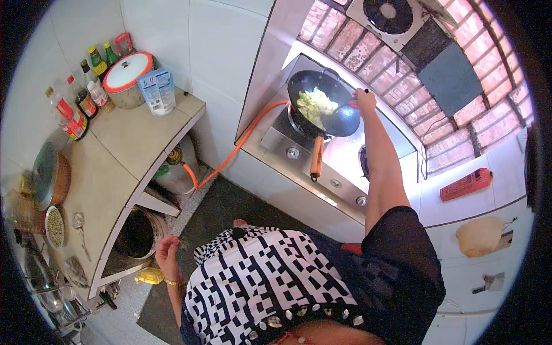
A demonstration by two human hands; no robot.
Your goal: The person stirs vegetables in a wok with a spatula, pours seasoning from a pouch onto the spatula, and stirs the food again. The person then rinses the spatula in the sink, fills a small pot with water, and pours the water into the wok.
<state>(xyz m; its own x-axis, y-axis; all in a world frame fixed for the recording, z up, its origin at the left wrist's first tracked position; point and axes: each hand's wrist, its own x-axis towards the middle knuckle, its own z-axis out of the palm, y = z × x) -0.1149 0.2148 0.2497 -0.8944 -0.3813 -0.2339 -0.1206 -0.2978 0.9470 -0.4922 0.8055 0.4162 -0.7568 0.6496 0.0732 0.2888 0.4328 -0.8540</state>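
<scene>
My right hand (pixel 363 102) is shut on the handle of a cooking spatula, whose dark end shows past my fingers. The spatula's blade (pixel 338 110) reaches into a black wok (pixel 350 123) and touches pale green chopped vegetables (pixel 317 105), which look like cabbage. The wok sits on the left burner of a steel gas stove (pixel 276 140), its wooden handle (pixel 317 157) pointing towards me. My left hand (pixel 168 254) hangs low at my side, fingers loosely bent, with nothing visible in it. It is nearest to the counter's front edge and a yellow object (pixel 149 276) below.
An orange gas hose (pixel 228 157) runs from the stove to a gas cylinder (pixel 181 181) under the tiled counter (pixel 125 151). Sauce bottles (pixel 77 123), a lidded pot (pixel 129 79) and a blue-white pouch (pixel 157 92) stand on that counter. A red packet (pixel 465 184) lies right of the stove.
</scene>
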